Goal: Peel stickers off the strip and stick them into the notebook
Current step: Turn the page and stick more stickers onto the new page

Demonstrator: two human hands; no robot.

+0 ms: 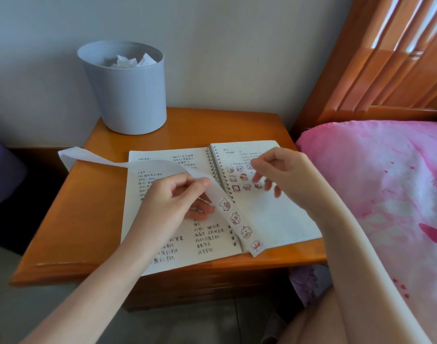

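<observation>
Your left hand (pixel 172 197) pinches the sticker strip (pixel 234 218) between thumb and forefinger, over the left page of the open spiral notebook (pixel 274 219), close to the wire binding (pixel 216 167). From that pinch the strip runs two ways. The bare, used backing trails up and out past the far-left edge of the bedside table (pixel 93 207). The loaded end slants down across the binding towards the notebook's near edge, its tip hanging just past the page onto the table. So its long axis lies on a diagonal, far-left to near-right.

Four stickers are on that lower stretch. The uppermost sticker (pixel 224 203) sits right below your left thumb.

Your right hand (pixel 282 170) hovers over the far half of the right page with its fingers curved down and blurred, beside the rows of stickers already placed (pixel 243 176). I cannot tell whether a sticker is between its fingertips.

The relation to mind is that the next sticker lies nearer you and to the left of your right hand, just across the binding. The right hand looks like the one free to take it, while the left keeps the strip taut. The blank paper below the placed rows looks like the natural spot for it.
</observation>
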